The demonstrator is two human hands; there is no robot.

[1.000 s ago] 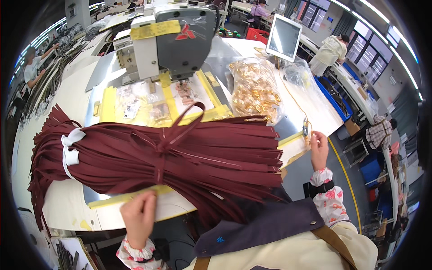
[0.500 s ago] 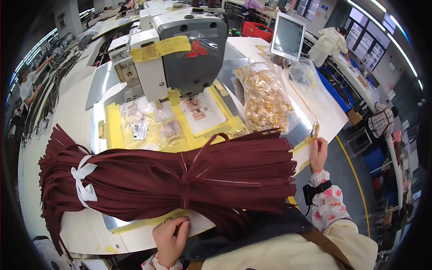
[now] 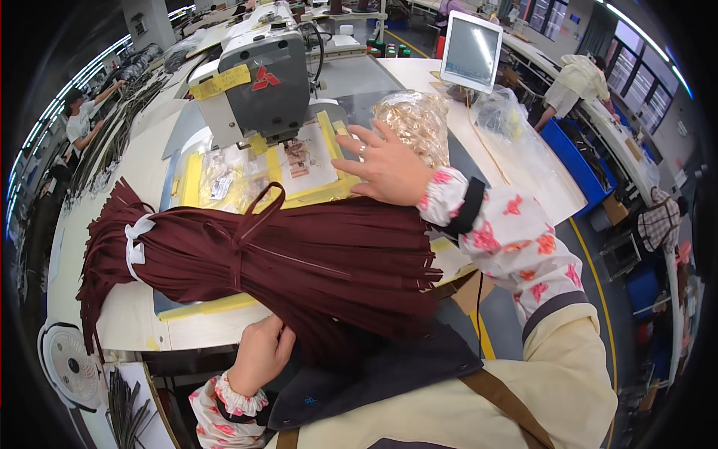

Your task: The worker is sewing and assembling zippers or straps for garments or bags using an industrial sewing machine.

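Observation:
A large bundle of dark maroon fabric straps [image 3: 321, 239] lies across the front of the table, knotted round its middle with a maroon strap. A white ribbon [image 3: 136, 239] ties its left part. My right hand [image 3: 389, 165] is open over the bundle's far edge, fingers spread, a ring on one finger. Just behind it is a clear bag of gold-coloured metal pieces [image 3: 419, 123], partly hidden by the hand. My left hand [image 3: 262, 350] is closed beside the bundle's near edge, at the table's front; what its fingers hold, if anything, is hidden.
Behind the bundle stands a grey and white sewing machine [image 3: 262, 82] over a yellow-taped plate [image 3: 191, 176]. A tablet screen [image 3: 471, 52] stands at the back right. A blue crate [image 3: 576, 161] is beyond the right edge; a white fan [image 3: 72, 365] is lower left. Other people work farther off.
My right hand has left the table's right edge and a small metal thing on a cord, moving left over the bundle with fingers spread. My left hand is now against the bundle's near edge.

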